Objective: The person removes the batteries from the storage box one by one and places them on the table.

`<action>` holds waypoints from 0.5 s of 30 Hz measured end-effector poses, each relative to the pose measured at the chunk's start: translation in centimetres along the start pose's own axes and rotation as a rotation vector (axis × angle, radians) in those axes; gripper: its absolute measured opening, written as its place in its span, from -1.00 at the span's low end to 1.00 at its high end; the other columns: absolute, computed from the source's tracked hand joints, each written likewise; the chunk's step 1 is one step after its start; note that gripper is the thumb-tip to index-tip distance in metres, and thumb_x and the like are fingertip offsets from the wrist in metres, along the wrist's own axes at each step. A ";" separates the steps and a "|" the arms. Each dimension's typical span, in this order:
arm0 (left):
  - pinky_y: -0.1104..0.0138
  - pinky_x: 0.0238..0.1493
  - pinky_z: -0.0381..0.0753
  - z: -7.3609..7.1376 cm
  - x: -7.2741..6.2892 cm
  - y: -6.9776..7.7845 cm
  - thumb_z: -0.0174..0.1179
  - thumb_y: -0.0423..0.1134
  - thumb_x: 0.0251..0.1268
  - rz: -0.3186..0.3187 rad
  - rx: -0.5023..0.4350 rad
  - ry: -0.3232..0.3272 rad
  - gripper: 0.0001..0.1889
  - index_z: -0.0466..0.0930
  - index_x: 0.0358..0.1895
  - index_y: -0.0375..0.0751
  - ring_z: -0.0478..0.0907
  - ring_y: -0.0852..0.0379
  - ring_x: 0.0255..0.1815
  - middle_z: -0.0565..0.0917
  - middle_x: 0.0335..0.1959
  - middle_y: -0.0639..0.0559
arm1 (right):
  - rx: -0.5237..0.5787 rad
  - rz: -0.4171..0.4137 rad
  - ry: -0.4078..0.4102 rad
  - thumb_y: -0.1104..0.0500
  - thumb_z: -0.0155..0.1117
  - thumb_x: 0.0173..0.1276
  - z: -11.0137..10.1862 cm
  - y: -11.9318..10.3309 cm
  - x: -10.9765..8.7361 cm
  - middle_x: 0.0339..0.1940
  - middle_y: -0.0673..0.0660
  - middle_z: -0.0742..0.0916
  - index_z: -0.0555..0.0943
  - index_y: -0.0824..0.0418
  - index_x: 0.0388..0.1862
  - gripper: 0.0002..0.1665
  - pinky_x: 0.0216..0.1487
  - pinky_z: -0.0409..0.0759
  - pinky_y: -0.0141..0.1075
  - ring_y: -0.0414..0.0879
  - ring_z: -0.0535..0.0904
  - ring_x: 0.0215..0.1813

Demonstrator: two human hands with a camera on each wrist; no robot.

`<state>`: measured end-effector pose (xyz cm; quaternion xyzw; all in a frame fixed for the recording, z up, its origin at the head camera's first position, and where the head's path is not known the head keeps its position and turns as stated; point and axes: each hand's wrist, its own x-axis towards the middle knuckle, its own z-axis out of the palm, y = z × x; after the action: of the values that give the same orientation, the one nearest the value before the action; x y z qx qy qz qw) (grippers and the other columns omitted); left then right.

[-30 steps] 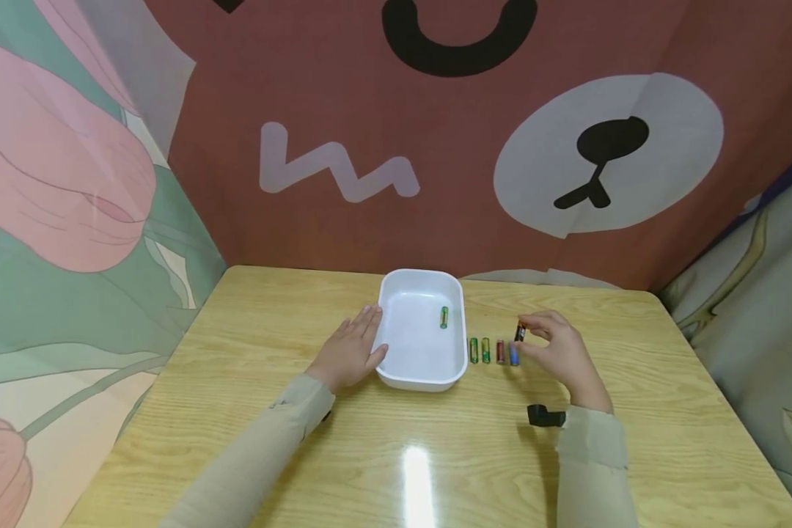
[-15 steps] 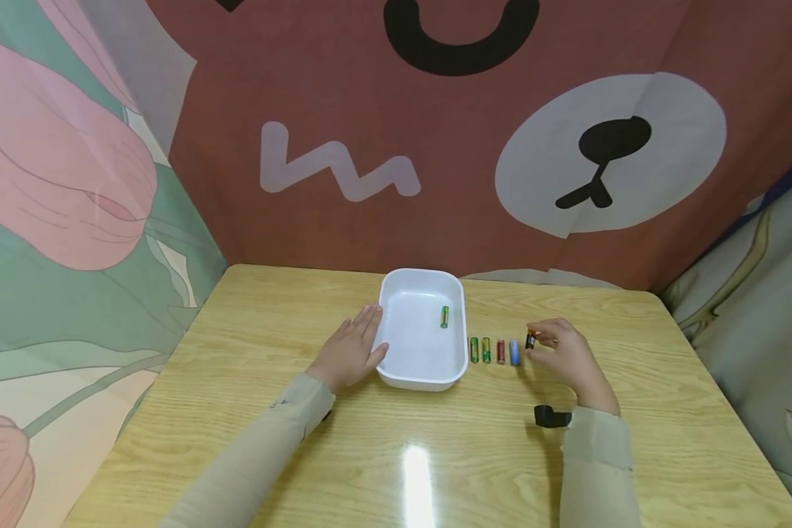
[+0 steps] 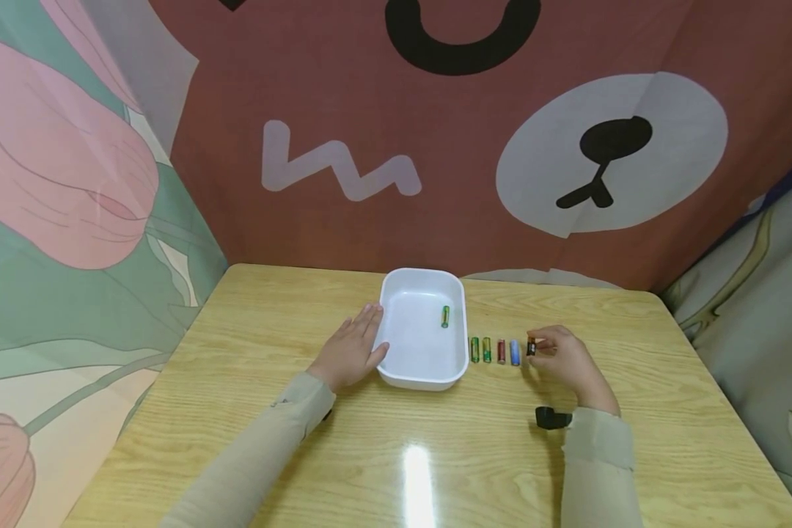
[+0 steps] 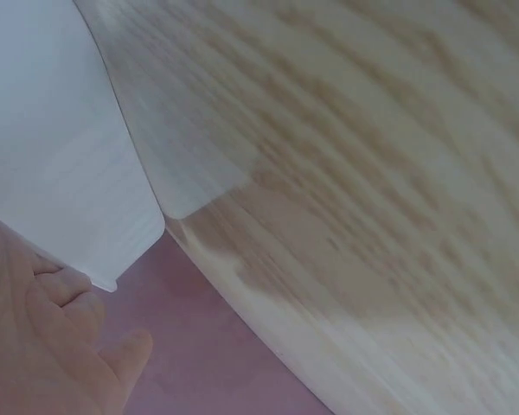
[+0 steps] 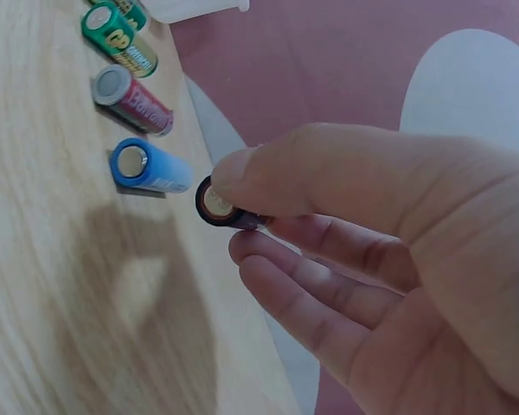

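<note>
My right hand (image 3: 563, 364) pinches a black and orange battery (image 3: 531, 346) between thumb and fingers, at the right end of a row. In the right wrist view this battery (image 5: 218, 203) shows its flat end, beside a blue battery (image 5: 150, 165). Further along the row lie a dark red battery (image 3: 501, 351) and two green ones, the nearer a green battery (image 3: 486, 350). My left hand (image 3: 350, 350) rests with straight fingers against the left side of a white plastic tub (image 3: 422, 384). One green battery (image 3: 445, 317) lies inside the tub.
A light wooden table (image 3: 343, 469) carries everything. Behind it hangs a brown cloth (image 3: 343, 235) with a cartoon bear print, close to the far edge. A black wrist camera mount (image 3: 553, 418) sticks out by the right sleeve.
My right hand has moved slightly right and toward me with the black and orange battery, bringing it in line with the row, right of the blue one. The left hand has stayed put.
</note>
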<state>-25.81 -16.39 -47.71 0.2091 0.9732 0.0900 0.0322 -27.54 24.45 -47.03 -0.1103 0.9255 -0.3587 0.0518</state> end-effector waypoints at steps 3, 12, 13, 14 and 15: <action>0.02 0.61 -0.06 0.0 0.0 0.0 -0.39 0.19 0.63 -0.005 -0.002 -0.005 -0.21 -0.25 0.64 -0.30 -0.24 -0.02 0.67 -0.16 0.67 -0.13 | -0.007 0.009 -0.012 0.32 0.38 0.35 0.2 0.3 0.1 0.24 0.46 0.52 0.49 0.47 0.33 -0.41 0.04 0.68 0.09 0.35 0.56 0.15; 0.02 0.60 -0.04 0.3 0.2 -0.1 -0.35 0.16 0.64 -0.001 -0.011 0.014 -0.22 -0.23 0.64 -0.31 -0.22 -0.02 0.67 -0.14 0.67 -0.13 | -0.038 0.021 -0.035 0.33 0.39 0.34 0.8 0.9 0.4 0.22 0.47 0.53 0.49 0.46 0.33 -0.40 -0.02 0.69 0.06 0.33 0.59 0.11; 0.02 0.60 -0.04 0.3 0.1 -0.1 -0.35 0.16 0.64 -0.002 -0.012 0.015 -0.22 -0.23 0.64 -0.31 -0.22 -0.02 0.67 -0.14 0.67 -0.13 | -0.040 0.019 -0.034 0.33 0.39 0.34 0.9 1.0 0.4 0.21 0.46 0.53 0.50 0.47 0.32 -0.41 -0.02 0.69 0.06 0.32 0.59 0.10; 0.02 0.60 -0.04 0.3 0.1 -0.1 -0.34 0.16 0.64 -0.002 -0.012 0.015 -0.22 -0.23 0.64 -0.31 -0.22 -0.02 0.67 -0.14 0.67 -0.13 | -0.041 0.016 -0.033 0.34 0.39 0.34 1.0 1.0 0.5 0.20 0.46 0.54 0.50 0.47 0.32 -0.41 -0.02 0.69 0.06 0.31 0.60 0.09; 0.02 0.60 -0.04 0.3 0.1 -0.1 -0.33 0.16 0.64 -0.004 -0.012 0.015 -0.22 -0.23 0.64 -0.31 -0.22 -0.02 0.67 -0.14 0.67 -0.14 | -0.042 0.013 -0.034 0.35 0.39 0.33 1.0 1.0 0.5 0.19 0.46 0.54 0.51 0.47 0.31 -0.42 -0.03 0.69 0.06 0.31 0.60 0.08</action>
<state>-25.95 -16.42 -48.03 0.2064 0.9733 0.0973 0.0264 -28.02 24.40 -48.50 -0.1117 0.9325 -0.3367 0.0676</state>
